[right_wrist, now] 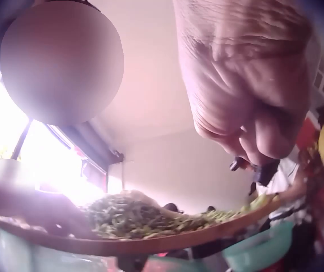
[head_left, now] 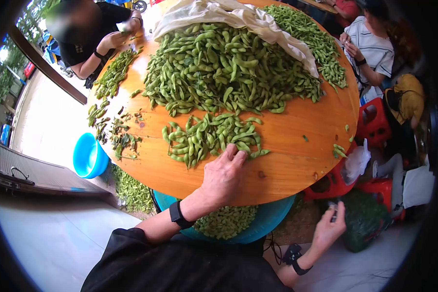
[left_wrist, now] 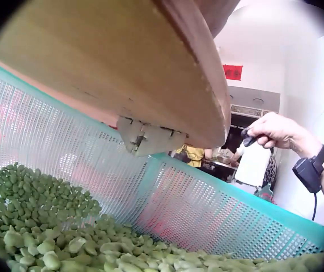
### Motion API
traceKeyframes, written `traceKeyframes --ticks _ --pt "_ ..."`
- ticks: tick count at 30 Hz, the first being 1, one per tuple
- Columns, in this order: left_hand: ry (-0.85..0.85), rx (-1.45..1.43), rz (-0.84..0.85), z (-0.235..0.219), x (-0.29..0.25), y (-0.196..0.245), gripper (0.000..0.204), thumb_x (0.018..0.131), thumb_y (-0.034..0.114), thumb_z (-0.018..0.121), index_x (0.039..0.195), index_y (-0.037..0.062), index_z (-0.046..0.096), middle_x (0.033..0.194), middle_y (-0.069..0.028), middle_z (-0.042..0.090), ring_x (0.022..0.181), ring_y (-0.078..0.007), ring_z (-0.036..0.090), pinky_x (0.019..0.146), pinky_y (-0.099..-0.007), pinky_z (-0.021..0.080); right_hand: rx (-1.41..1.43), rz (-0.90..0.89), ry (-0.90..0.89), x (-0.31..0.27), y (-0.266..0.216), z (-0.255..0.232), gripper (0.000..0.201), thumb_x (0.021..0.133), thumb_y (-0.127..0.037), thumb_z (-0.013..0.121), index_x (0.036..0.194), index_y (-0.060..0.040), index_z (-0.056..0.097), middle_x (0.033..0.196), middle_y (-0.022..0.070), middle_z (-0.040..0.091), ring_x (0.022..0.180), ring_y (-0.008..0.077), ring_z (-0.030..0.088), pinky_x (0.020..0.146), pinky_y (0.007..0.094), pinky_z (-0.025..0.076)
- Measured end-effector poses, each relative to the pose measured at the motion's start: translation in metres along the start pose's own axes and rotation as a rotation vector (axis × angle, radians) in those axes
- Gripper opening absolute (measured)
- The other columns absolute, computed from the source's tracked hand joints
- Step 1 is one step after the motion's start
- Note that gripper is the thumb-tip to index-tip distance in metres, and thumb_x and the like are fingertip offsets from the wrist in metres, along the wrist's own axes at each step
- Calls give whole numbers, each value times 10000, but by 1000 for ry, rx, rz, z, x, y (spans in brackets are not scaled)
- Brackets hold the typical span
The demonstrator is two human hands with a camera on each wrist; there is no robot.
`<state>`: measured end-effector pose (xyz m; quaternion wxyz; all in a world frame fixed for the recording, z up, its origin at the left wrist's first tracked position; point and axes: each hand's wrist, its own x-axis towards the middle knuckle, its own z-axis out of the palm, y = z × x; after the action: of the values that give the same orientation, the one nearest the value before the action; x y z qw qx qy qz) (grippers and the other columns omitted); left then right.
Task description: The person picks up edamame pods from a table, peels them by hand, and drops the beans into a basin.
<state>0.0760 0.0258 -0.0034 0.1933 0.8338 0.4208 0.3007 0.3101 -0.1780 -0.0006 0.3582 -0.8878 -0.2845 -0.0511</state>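
Observation:
A small pile of green edamame pods (head_left: 204, 136) lies on the round wooden table. My left hand (head_left: 224, 175) is at its near edge, knuckles up and fingertips among the pods; what lies under the fingers is hidden. Off the table's right side, my right hand (head_left: 329, 226) holds a small dark object (left_wrist: 248, 136) between thumb and fingers, its kind not clear. In the right wrist view the same dark object (right_wrist: 264, 173) sticks out below the curled fingers. Below the table edge, a teal mesh basket (left_wrist: 207, 195) holds shelled green beans (left_wrist: 48, 249).
A large heap of pods (head_left: 219, 73) under a pale cloth (head_left: 238, 17) fills the table's far side. Leafy scraps (head_left: 124, 138) lie at left, near a blue basin (head_left: 90, 155). Other people sit around the table (head_left: 297, 160). Red stools (head_left: 374, 121) stand at right.

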Motion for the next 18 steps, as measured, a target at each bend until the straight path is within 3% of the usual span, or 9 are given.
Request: traceKeyframes --ticks 1,2,4,5,6,8,9,14,18 --pt "39 -53 15 -1 0 -1 199 816 57 698 1001 51 626 902 -128 567 735 -342 628 614 -409 519 127 15 -123 -4 -15 4 269 911 -54 592 1157 47 635 873 172 689 717 224 650 640 346 501" --pt "75 -136 33 -2 1 -5 160 825 51 706 969 48 637 851 -99 601 676 -262 626 598 -354 514 254 31 -244 -8 -34 10 258 910 -41 578 1146 39 642 820 123 681 673 157 626 601 312 487" --pt "-164 -484 -230 -22 3 -1 140 852 58 705 966 21 632 808 -51 632 647 -136 588 598 -289 492 487 49 -467 -20 -60 24 243 905 -14 561 1128 27 649 761 48 632 628 73 566 549 250 448" --pt "-220 -576 -224 -22 0 -7 135 902 103 704 978 25 625 794 10 637 691 -38 545 603 -232 461 572 78 -541 -25 -78 29 240 899 0 563 1123 33 646 763 50 628 620 75 563 543 247 448" --pt "-228 -579 -222 -25 -2 -6 135 902 103 704 978 25 625 794 10 637 691 -38 545 603 -232 461 659 105 -616 -28 -95 34 238 893 14 565 1117 39 643 765 51 625 612 77 560 536 243 447" --pt "-447 -1145 -590 -36 -6 1 102 933 109 683 981 45 620 825 42 630 730 -16 552 615 -197 443 732 46 -696 -31 -112 46 227 886 36 569 1102 60 634 798 56 624 601 77 557 525 234 444" --pt "-482 -1186 -629 -39 -9 2 89 945 115 673 984 62 613 843 54 624 761 -8 554 629 -177 433 777 13 -721 -33 -119 51 215 890 44 564 1093 79 624 816 59 614 594 85 556 530 240 448" --pt "-366 -1243 -559 -28 -26 -1 102 930 85 683 955 43 594 797 57 580 699 -20 521 607 -195 442 815 -33 -818 -37 -138 62 210 901 3 607 1096 78 631 796 66 548 629 111 559 551 258 438" --pt "-231 -948 -299 -27 -29 1 113 896 22 690 952 9 593 785 -8 600 709 -62 569 611 -228 481 680 -184 -752 -37 -137 66 185 883 -3 623 1050 75 641 798 107 552 673 194 586 600 305 458"
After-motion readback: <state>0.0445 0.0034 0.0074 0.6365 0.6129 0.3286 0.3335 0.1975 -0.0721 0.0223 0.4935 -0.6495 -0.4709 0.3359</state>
